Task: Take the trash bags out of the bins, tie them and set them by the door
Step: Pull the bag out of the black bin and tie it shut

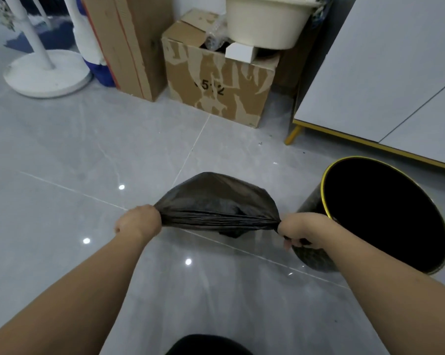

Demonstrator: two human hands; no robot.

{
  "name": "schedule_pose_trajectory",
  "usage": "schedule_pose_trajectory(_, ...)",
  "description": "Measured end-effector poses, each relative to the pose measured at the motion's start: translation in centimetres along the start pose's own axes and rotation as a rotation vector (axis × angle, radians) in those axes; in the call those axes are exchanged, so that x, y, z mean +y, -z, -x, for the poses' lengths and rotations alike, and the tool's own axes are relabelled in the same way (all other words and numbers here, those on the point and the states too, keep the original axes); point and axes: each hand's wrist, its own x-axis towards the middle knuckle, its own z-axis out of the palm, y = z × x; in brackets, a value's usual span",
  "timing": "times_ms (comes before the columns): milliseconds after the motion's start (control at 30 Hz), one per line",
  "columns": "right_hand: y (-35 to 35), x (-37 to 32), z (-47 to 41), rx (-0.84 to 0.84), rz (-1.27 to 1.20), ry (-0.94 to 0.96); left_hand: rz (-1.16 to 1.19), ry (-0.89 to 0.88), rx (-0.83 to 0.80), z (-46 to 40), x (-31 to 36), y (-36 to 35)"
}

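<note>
Dark knee [208, 345] at bottom edge. L hand [138, 221] fist on bag [216, 203] mouth's left end, R hand [297, 233] gripping right end, plastic stretched taut btwn, bag over floor [75, 155]. Bin [385, 213] right, looks unlined. Judged: bag out; tying underway, no knot yet. Door not visible; other bins unknown.

A home corner: grey floor tiles [88, 149], stacked cardboard boxes [216, 83] (one torn), fan base [47, 73].
</note>
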Motion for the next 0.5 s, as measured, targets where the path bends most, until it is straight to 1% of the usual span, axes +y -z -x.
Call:
schedule_pose_trajectory(33,-0.1,0.2,-0.1,-0.068,-0.144,-0.053,0.062,-0.035,-0.094,0.7,0.1,-0.4)
schedule_pose_trajectory(67,-0.1,0.4,0.0,-0.155,-0.235,-0.094,0.087,-0.056,-0.174,1.6,0.4,-0.6)
schedule_pose_trajectory(100,-0.3,0.7,-0.2,-0.239,-0.277,-0.108,0.082,-0.080,-0.179,2.0,1.0,-0.8)
schedule_pose_trajectory(167,-0.6,1.1,-0.7,-0.350,-0.427,-0.074,-0.022,-0.137,-0.160,2.0,2.6,-1.0)
schedule_pose_trajectory(200,-0.6,1.3,-1.0,-0.387,-0.555,-0.033,-0.057,-0.142,-0.228,1.8,3.4,-1.3)
schedule_pose_trajectory(267,-0.4,1.4,-1.1,-0.403,-0.927,0.085,-0.134,-0.132,-0.401,1.1,4.7,-2.7)
schedule_pose_trajectory(333,0.3,1.5,-0.7,-0.376,-1.325,0.217,-0.149,-0.090,-0.479,-0.2,5.3,-4.8)
schedule_pose_trajectory(367,0.8,1.4,-0.2,-0.358,-1.461,0.283,-0.133,-0.068,-0.508,0.8,5.4,-4.9)
schedule_pose_trajectory(400,1.2,1.4,0.2,-0.351,-1.545,0.344,-0.095,-0.057,-0.537,2.6,5.6,-4.3)
schedule_pose_trajectory(433,1.6,1.4,0.7,-0.354,-1.581,0.400,0.001,-0.073,-0.551,3.4,5.9,-4.2)
schedule_pose_trajectory(500,2.2,1.4,1.6,-0.386,-1.602,0.499,0.264,-0.101,-0.513,4.1,6.7,-4.0)
